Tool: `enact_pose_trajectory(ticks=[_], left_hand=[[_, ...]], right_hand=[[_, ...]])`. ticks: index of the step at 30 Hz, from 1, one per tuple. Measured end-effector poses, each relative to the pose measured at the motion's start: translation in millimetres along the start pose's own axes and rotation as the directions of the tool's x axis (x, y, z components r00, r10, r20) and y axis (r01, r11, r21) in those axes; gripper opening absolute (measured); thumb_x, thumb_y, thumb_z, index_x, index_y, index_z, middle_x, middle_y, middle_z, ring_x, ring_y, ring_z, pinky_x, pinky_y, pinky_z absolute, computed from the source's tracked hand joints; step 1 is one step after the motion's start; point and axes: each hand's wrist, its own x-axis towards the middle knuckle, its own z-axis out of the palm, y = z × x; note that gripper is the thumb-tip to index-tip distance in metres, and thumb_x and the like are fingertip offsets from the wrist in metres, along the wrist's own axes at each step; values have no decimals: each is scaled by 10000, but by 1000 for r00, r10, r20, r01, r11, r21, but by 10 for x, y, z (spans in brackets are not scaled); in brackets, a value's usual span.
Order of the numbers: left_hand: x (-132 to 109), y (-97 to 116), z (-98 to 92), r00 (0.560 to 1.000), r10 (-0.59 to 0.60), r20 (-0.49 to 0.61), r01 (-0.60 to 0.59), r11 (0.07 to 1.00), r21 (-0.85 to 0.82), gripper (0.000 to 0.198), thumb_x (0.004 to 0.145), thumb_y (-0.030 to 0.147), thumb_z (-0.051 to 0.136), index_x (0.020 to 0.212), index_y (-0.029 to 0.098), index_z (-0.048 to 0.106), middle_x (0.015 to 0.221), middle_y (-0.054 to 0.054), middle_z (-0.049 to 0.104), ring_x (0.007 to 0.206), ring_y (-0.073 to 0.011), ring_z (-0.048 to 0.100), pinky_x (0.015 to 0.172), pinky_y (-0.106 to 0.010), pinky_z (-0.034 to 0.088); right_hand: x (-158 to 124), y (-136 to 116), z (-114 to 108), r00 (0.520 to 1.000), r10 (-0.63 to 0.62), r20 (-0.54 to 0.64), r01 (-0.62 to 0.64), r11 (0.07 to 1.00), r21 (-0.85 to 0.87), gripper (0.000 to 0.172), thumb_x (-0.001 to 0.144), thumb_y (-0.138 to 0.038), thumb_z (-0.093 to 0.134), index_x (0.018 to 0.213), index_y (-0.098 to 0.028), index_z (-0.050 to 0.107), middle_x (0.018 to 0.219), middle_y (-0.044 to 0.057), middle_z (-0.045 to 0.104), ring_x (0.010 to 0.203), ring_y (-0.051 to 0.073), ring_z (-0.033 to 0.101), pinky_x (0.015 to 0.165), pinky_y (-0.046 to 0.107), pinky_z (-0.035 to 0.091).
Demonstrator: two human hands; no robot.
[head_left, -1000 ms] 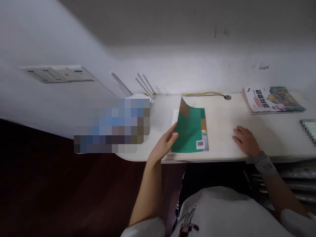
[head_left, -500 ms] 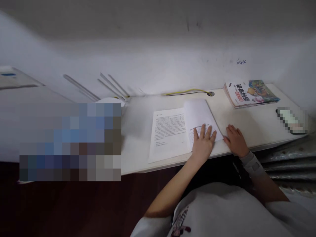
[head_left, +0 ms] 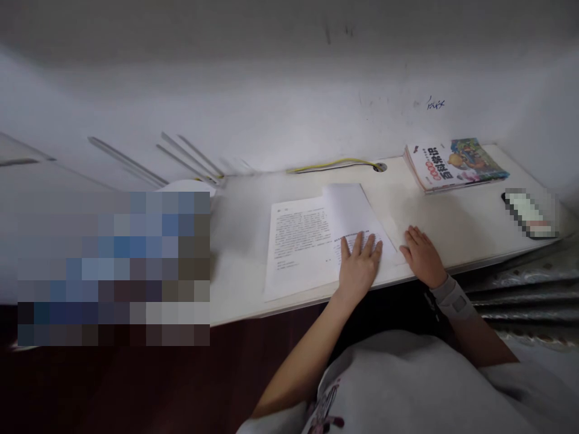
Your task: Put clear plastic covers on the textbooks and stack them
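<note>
An open book [head_left: 296, 235] with printed pages lies on the white desk in front of me. My left hand [head_left: 360, 265] rests flat on the lower part of its right page, fingers spread, covering some of the print. Just right of the book, my right hand [head_left: 423, 258] lies palm down on the desktop with its fingers stretched out and nothing in it. A grey band [head_left: 455, 295] circles my right wrist.
Books with a colourful cover [head_left: 456, 166] are stacked at the back right. A phone [head_left: 529, 214], partly blurred out, lies near the right end of the desk [head_left: 244, 259]. A yellow cable [head_left: 325, 164] runs along the wall to a hole. Pixelation hides the left side.
The whole view has shifted slightly, so the desk and the things on it appear a little further left. Both hands keep about the same places by the book.
</note>
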Motion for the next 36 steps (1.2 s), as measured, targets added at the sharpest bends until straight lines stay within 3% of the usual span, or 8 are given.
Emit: enact_pose_trajectory(ticks=[11, 16, 21, 27, 34, 36], left_hand=[[341, 202, -132, 990, 17, 138, -23, 999, 43, 422, 953, 199, 318, 1314, 182, 537, 1387, -134, 500, 1307, -360, 406, 1052, -656, 239], [257, 286, -137, 977, 128, 173, -131, 991, 7, 425, 957, 198, 319, 1339, 212, 504, 1409, -104, 481, 1313, -343, 403, 1043, -640, 279], [138, 368, -172, 974, 148, 171, -148, 989, -9, 427, 955, 192, 324, 1343, 197, 500, 1403, -116, 484, 1291, -368, 424, 1006, -642, 334], [163, 298, -189, 964, 215, 155, -208, 976, -56, 415, 948, 175, 355, 1334, 213, 503, 1396, -109, 493, 1301, -328, 426, 1029, -610, 329], [248, 221, -87, 914, 365, 175, -346, 929, -132, 408, 959, 155, 325, 1340, 150, 473, 1401, -110, 487, 1336, -229, 396, 1092, -451, 304], [262, 211, -87, 906, 390, 167, -358, 913, -194, 407, 969, 224, 340, 1348, 134, 455, 1407, -126, 475, 1351, -223, 371, 1113, -441, 264]], right_hand=[[34, 74, 9, 999, 36, -4, -34, 987, 157, 452, 957, -272, 289, 1248, -45, 550, 1326, 207, 539, 1305, 257, 432, 1077, 453, 358], [31, 80, 28, 999, 34, -43, -26, 987, 161, 447, 959, -303, 294, 1261, -82, 539, 1317, 191, 546, 1294, 261, 442, 1065, 475, 368], [28, 77, 20, 999, 25, -42, -19, 989, 146, 456, 956, -305, 293, 1251, -59, 539, 1315, 208, 541, 1297, 269, 433, 1066, 475, 365], [19, 82, 39, 999, 26, -48, -18, 989, 146, 461, 954, -309, 283, 1274, -89, 531, 1319, 190, 545, 1290, 281, 441, 1041, 516, 379], [32, 140, 41, 998, 35, -52, -25, 982, 186, 482, 954, -321, 270, 1293, -90, 523, 1334, 185, 533, 1310, 279, 417, 1042, 509, 377], [26, 148, 14, 1000, 22, -21, -19, 989, 146, 481, 954, -311, 273, 1273, -62, 531, 1336, 204, 526, 1314, 286, 410, 1041, 496, 375]])
